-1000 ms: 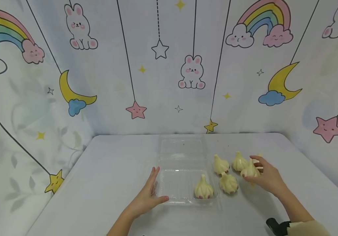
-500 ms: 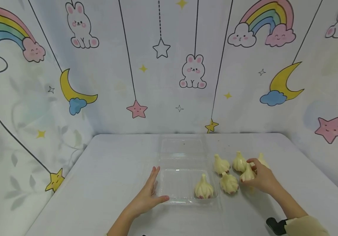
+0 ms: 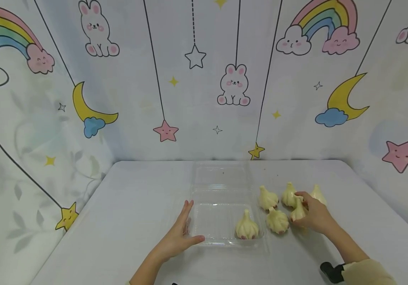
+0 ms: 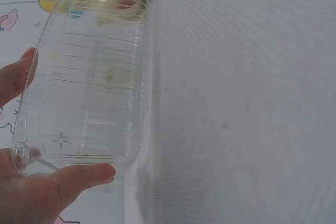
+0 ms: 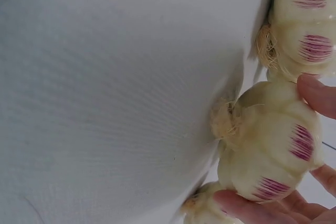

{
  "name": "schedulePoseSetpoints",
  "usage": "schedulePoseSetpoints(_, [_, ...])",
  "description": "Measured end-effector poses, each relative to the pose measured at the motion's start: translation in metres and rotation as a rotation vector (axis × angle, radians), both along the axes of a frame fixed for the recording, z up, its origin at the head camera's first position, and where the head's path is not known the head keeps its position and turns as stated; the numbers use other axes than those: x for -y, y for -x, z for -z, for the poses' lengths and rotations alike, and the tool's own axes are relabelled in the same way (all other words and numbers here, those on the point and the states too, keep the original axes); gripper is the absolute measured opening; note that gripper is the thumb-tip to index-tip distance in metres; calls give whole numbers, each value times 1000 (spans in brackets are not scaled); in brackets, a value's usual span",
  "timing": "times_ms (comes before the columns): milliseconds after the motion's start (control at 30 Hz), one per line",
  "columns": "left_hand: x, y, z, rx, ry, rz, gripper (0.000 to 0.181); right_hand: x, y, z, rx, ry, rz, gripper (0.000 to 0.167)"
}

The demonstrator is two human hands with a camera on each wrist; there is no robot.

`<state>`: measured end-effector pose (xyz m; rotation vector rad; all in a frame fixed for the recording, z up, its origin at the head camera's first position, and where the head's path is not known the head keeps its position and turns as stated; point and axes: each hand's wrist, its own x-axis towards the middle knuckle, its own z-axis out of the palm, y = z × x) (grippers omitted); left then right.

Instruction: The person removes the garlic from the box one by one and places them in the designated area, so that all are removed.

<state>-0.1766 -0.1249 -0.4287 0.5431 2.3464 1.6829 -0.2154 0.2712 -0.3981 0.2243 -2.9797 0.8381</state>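
Note:
In the head view a clear plastic container (image 3: 218, 225) lies with its lid folded back. One garlic bulb (image 3: 247, 226) stands in its right front corner. My left hand (image 3: 175, 240) rests against the container's left end, fingers straight and thumb along the front side; in the left wrist view the thumb (image 4: 86, 177) touches the container wall (image 4: 79, 114). To the right, my right hand (image 3: 319, 213) pinches another garlic bulb (image 3: 298, 211) between thumb and fingers. The right wrist view shows that bulb (image 5: 273, 140) with its roots toward the table.
Several more garlic bulbs stand right of the container: a back one (image 3: 268, 198), a front one (image 3: 277, 221), one (image 3: 288, 194) beside the held bulb, and one (image 3: 318, 194) partly behind my right hand. The table (image 3: 136, 198) meets a patterned cloth backdrop (image 3: 197, 99).
My right hand has shifted left and a little lower with the pinched garlic bulb, uncovering the bulb at the far right. The left hand and container have stayed in place.

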Motion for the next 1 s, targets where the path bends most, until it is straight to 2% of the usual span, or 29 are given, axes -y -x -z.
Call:
schedulePoseSetpoints(367, [0, 0, -2, 9, 1, -8, 100, -3, -1, 3, -7, 17, -22, 92])
schedulePoseSetpoints(567, [0, 0, -1, 18, -19, -2, 100, -2, -3, -2, -14, 0, 0, 97])
schedulePoseSetpoints(1000, [2, 0, -1, 23, -19, 10, 99, -1, -12, -16, -83, -26, 23, 90])
